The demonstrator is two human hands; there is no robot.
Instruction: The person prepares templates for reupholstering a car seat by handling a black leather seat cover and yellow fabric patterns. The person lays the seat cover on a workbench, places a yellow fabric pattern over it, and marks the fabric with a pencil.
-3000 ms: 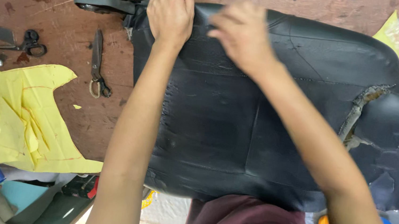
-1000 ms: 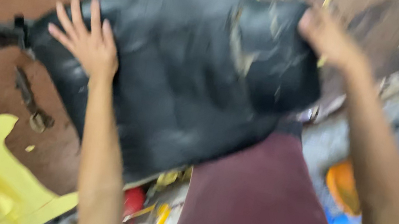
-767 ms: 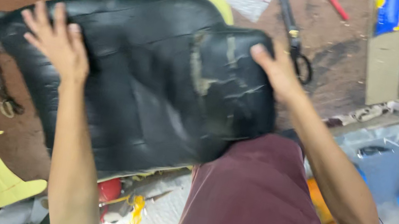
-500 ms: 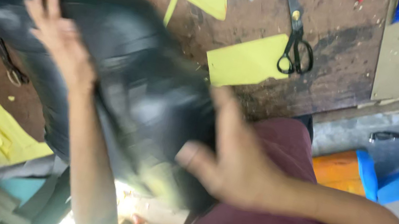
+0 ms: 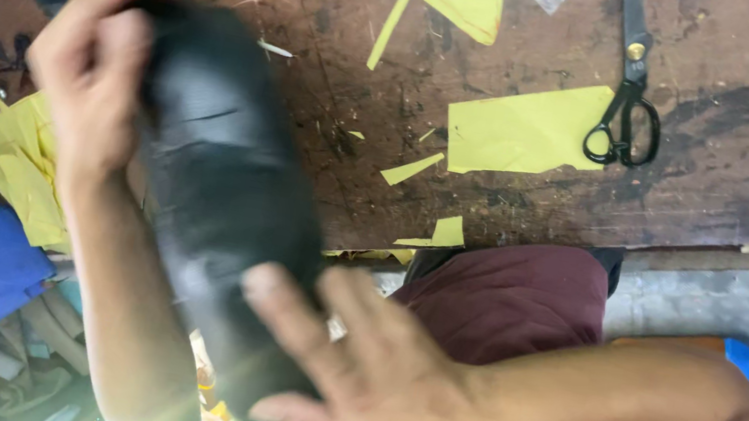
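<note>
Left hand (image 5: 95, 62) gripping top edge of blurred black leather seat cushion (image 5: 213, 204), right hand (image 5: 366, 382) spread flat against its lower end — over scarred brown wooden desk (image 5: 325, 20), black scissors (image 5: 628, 101) well apart.

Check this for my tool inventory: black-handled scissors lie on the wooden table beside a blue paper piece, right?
Not quite. The head view shows the black-handled scissors on the wooden table beside a yellow paper piece, not a blue one.

Your left hand (image 5: 94, 67) grips the top edge of the blurred black leather seat cushion (image 5: 213, 204); your right hand (image 5: 366, 382), spread flat, presses its lower end. Black-handled scissors (image 5: 628, 101) and yellow foam offcuts (image 5: 525, 129) lie on the scarred brown wooden bench (image 5: 324, 29).
</note>
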